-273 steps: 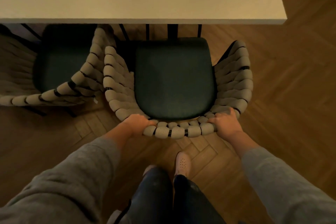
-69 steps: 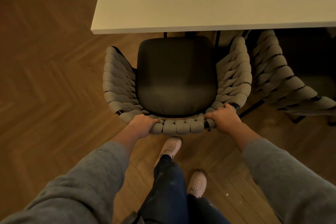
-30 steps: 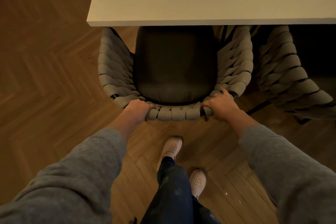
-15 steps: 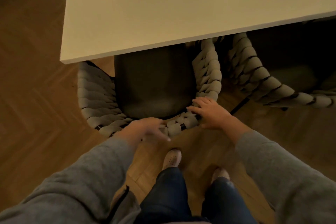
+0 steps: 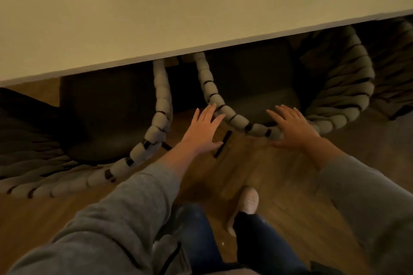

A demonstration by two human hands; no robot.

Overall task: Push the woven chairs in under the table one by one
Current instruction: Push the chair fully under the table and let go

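On the left, the left woven chair (image 5: 156, 127) sits partly under the table (image 5: 178, 6), curved back sticking out near me. My left hand (image 5: 202, 133) is flat, fingers straight and spread, tips at the left corner of the second woven chair (image 5: 239, 119), whose seat is half under the table edge. My right hand (image 5: 293, 128) is flat and spread too, palm over the back rim; firm contact I can't confirm. Judging: rigid frame, thick rope weave, so fairly heavy, stiff overall, weave gives slightly, grippy not slippery. Legs likely drag on the wood floor (image 5: 268, 163). Best hold is the top back rim, hands apart, pushing evenly so it doesn't swivel into its neighbour.
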